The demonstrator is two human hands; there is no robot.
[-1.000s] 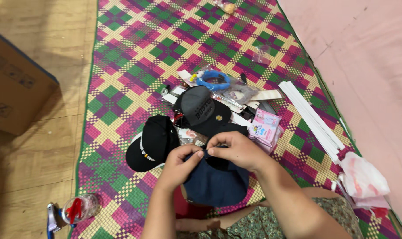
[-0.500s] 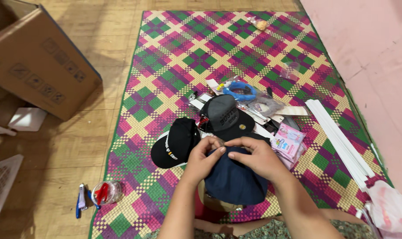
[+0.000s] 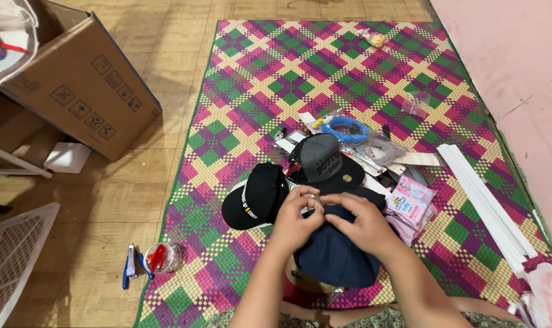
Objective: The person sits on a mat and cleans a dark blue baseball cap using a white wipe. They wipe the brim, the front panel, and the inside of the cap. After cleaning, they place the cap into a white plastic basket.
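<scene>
My left hand (image 3: 295, 220) and my right hand (image 3: 364, 226) meet over a dark navy cap (image 3: 333, 258) that lies in front of me on the woven mat (image 3: 258, 79). Both hands pinch a small part at the cap's far edge, fingertips touching. Just beyond lie a black cap with a white stripe (image 3: 255, 197) and a grey-and-black cap (image 3: 324, 161). What sits between my fingertips is too small to tell.
A blue ring (image 3: 344, 129), clear bags and a pink packet (image 3: 412, 200) lie behind the caps. White strips (image 3: 485, 203) run along the mat's right side by the pink wall. A cardboard box (image 3: 81, 85) stands on the wooden floor left; a small jar and clip (image 3: 148, 260) lie near.
The camera view has swung left and back, showing more floor and the cardboard box. My hands stay on the navy cap, fingers pinched closer together.
</scene>
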